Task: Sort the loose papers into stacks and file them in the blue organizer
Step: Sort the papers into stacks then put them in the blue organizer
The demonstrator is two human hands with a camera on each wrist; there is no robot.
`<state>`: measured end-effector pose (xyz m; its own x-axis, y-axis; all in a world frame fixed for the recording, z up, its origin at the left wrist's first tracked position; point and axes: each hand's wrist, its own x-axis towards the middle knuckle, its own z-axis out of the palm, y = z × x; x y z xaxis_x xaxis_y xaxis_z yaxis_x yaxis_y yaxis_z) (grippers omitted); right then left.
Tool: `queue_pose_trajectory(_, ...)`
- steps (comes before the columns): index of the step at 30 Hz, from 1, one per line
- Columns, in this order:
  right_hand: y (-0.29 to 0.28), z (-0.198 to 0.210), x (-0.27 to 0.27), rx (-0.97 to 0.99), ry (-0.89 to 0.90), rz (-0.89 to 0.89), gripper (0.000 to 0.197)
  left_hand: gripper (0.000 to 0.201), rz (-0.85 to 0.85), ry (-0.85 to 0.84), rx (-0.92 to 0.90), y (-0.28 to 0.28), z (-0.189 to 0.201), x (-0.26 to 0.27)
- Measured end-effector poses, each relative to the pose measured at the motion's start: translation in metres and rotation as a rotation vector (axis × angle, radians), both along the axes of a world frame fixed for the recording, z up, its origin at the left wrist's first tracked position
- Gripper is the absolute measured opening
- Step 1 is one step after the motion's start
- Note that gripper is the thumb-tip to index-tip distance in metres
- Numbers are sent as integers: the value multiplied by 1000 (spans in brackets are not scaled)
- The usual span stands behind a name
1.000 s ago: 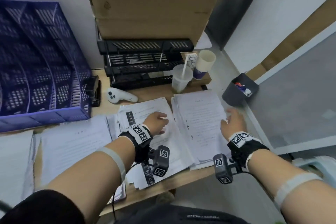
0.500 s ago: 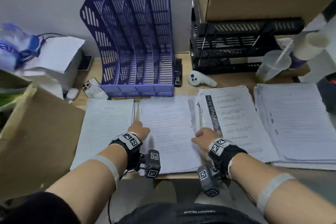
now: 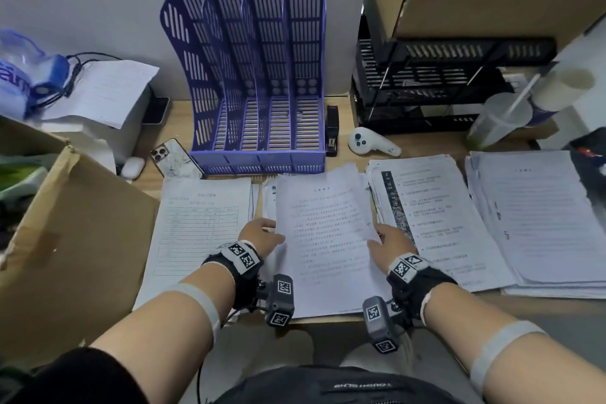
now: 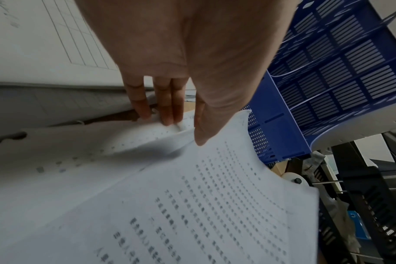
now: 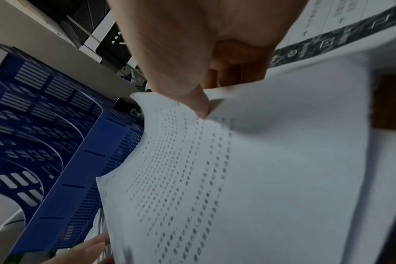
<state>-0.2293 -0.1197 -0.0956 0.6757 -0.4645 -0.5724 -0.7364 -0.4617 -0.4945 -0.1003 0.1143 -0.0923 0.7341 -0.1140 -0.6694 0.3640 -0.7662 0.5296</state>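
The blue organizer [image 3: 249,75] with several slots stands against the wall, nothing visible in its slots. Before it lie several white paper stacks: a form stack [image 3: 200,223], a middle text stack [image 3: 324,239], one with a black strip [image 3: 433,223], and a far-right stack [image 3: 537,216]. My left hand [image 3: 262,229] pinches the middle stack's left edge, thumb [image 4: 199,135] on top and fingers [image 4: 165,114] beneath. My right hand [image 3: 380,233] grips its right edge, thumb [image 5: 201,107] on top. The top sheets [image 5: 237,178] bow upward between both hands.
A black stapler [image 3: 332,131] and a white controller [image 3: 370,143] lie right of the organizer. Black trays [image 3: 442,82] carry a cardboard box. A phone [image 3: 177,157] lies left of the organizer, a cardboard box [image 3: 72,233] at the left, and cups [image 3: 501,118] at the right.
My hands left the two right-hand stacks and came to the middle stack. They now pinch its side edges and its top sheets have risen slightly.
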Motion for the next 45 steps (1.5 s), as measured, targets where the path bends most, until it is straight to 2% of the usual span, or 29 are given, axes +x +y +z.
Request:
queue_pose_trajectory(2, -5, 3, -5, 42, -47, -36, 33, 43, 17, -22, -1, -5, 1, 0)
queue_pose_trajectory(7, -23, 10, -19, 104, -112, -79, 37, 72, 84, -79, -57, -23, 3, -1)
queue_pose_trajectory(8, -27, 13, -22, 118, -131, -89, 37, 71, 73, -62, -95, -27, 3, -2)
queue_pose_trajectory(11, -37, 18, -28, 179, -179, -160, 42, 45, 58, 96, -302, -48, 9, -10)
queue_pose_trajectory(13, -46, 23, -32, 205, -175, -204, 36, 35, 114, 202, -453, -66, 17, -17)
queue_pose_trajectory(15, -57, 29, -39, 242, -159, -252, 31, 26, 120, 221, -512, -88, 21, -20)
queue_pose_trajectory(19, -92, 36, -66, 336, -101, -309, 47, 30, 115, 276, -571, -150, 30, -24)
queue_pose_trajectory(22, -133, 45, -96, 176, -99, -329, 37, 25, 63, 304, -611, -206, 38, -37)
queue_pose_trajectory(27, -221, 62, -147, -87, -160, -509, 28, 27, -145, 240, -624, -298, 42, -72)
queue_pose_trajectory(30, -273, 66, -171, -188, -148, -571, 32, 29, -137, 283, -647, -347, 41, -91)
queue_pose_trajectory(34, -322, 68, -184, -251, -155, -543, 32, 32, -110, 358, -704, -388, 37, -110)
queue_pose_trajectory(37, -340, 70, -178, -348, -198, -582, 31, 39, -119, 398, -742, -397, 32, -114)
queue_pose_trajectory(40, -339, 67, -161, -507, -207, -643, 36, 55, -35, 343, -707, -383, 26, -104)
queue_pose_trajectory(42, -318, 60, -139, -420, -258, -630, 32, 47, 18, 262, -646, -359, 20, -91)
queue_pose_trajectory(45, -257, 45, -99, -125, -285, -468, 21, 25, 101, 173, -517, -304, 12, -71)
